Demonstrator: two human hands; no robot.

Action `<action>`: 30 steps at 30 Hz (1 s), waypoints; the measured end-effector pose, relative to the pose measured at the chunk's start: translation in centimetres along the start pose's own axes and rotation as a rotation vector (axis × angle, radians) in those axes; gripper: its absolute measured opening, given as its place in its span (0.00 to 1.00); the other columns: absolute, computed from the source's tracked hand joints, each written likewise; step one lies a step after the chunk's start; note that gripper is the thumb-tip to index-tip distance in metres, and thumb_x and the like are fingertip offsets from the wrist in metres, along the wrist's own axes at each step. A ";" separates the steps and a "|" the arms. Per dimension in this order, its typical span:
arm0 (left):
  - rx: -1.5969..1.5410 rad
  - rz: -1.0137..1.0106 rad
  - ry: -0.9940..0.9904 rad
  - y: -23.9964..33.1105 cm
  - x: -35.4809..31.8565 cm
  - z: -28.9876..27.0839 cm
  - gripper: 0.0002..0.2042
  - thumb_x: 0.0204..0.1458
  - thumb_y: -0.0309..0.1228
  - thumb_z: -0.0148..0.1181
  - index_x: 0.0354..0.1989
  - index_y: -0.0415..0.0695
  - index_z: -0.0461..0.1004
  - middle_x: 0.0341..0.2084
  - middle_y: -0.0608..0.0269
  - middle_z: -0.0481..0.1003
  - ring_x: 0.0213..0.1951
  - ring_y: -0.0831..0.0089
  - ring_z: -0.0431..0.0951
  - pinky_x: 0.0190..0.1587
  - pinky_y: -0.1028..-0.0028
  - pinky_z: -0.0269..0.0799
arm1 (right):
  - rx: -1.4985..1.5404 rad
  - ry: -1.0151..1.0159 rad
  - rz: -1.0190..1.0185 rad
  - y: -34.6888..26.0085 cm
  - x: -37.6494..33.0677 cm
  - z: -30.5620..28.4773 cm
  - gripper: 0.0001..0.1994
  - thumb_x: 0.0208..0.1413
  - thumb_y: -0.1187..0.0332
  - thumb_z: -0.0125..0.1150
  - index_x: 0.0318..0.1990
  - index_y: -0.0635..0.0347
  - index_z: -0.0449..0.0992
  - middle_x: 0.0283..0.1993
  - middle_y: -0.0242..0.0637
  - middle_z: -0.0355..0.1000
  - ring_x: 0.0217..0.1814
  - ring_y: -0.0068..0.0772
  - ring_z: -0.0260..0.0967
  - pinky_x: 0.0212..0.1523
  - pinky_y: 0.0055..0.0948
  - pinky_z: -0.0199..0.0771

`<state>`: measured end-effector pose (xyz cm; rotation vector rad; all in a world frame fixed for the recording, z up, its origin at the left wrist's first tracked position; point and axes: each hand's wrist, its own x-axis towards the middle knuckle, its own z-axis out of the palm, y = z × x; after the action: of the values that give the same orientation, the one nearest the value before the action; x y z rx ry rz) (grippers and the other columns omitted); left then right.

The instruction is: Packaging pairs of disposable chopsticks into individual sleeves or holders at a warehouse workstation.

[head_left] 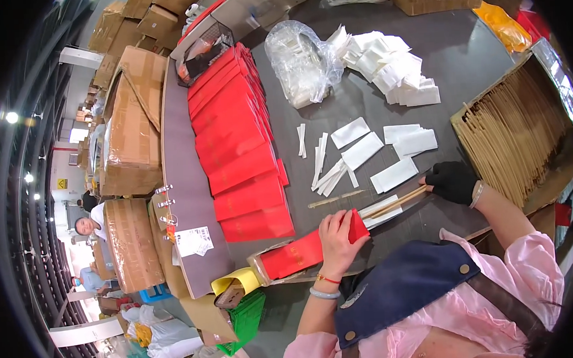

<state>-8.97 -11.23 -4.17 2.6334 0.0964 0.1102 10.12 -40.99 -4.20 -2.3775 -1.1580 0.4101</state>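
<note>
My left hand (340,240) grips a long red paper sleeve (293,255) near its right end, its fingers pressed over the paper at the table's front edge. In my right hand (453,183), which wears a black fingerless glove, are a few thin tan wooden sticks (402,202) pinched by their ends. They point left toward the sleeve's end, above a white paper slip (384,219). Whether the stick tips are inside the sleeve I cannot tell. More white slips (394,175) lie just beyond my hands. Overlapping red sleeves (249,200) form a long row to the left.
A carton (567,80) packed with tan sticks (511,137) stands at right. Farther back are a clear plastic bag (300,63) and a heap of white packets (390,65). A black mesh basket (207,51) sits far left. Big cardboard boxes (130,122) and people are beyond the table.
</note>
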 end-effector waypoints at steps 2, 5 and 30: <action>0.002 0.005 0.006 0.0 0.0 0.1 0.34 0.34 0.38 0.74 0.54 0.40 0.71 0.52 0.56 0.69 0.56 0.52 0.64 0.61 0.54 0.57 | -0.043 -0.051 -0.036 -0.5 0.6 -0.7 0.11 0.53 0.59 0.61 0.42 0.47 0.81 0.29 0.39 0.72 0.33 0.43 0.72 0.34 0.41 0.71; 0.025 0.013 -0.002 0.2 0.3 -0.3 0.35 0.34 0.37 0.74 0.55 0.39 0.71 0.53 0.55 0.69 0.56 0.51 0.64 0.61 0.55 0.58 | 0.123 -0.031 0.104 0.9 -0.2 -0.7 0.13 0.53 0.59 0.61 0.44 0.47 0.81 0.31 0.39 0.73 0.35 0.43 0.73 0.35 0.40 0.72; -0.035 -0.020 -0.056 0.0 0.3 0.3 0.37 0.35 0.37 0.74 0.58 0.38 0.68 0.55 0.51 0.68 0.58 0.49 0.64 0.62 0.55 0.58 | 0.007 -0.034 0.071 -0.4 0.0 0.4 0.28 0.43 0.60 0.71 0.55 0.53 0.73 0.36 0.41 0.73 0.39 0.46 0.73 0.40 0.39 0.73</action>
<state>-8.62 -11.35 -4.40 2.5977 0.1006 0.0305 9.66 -40.63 -4.32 -2.4202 -1.0871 0.4789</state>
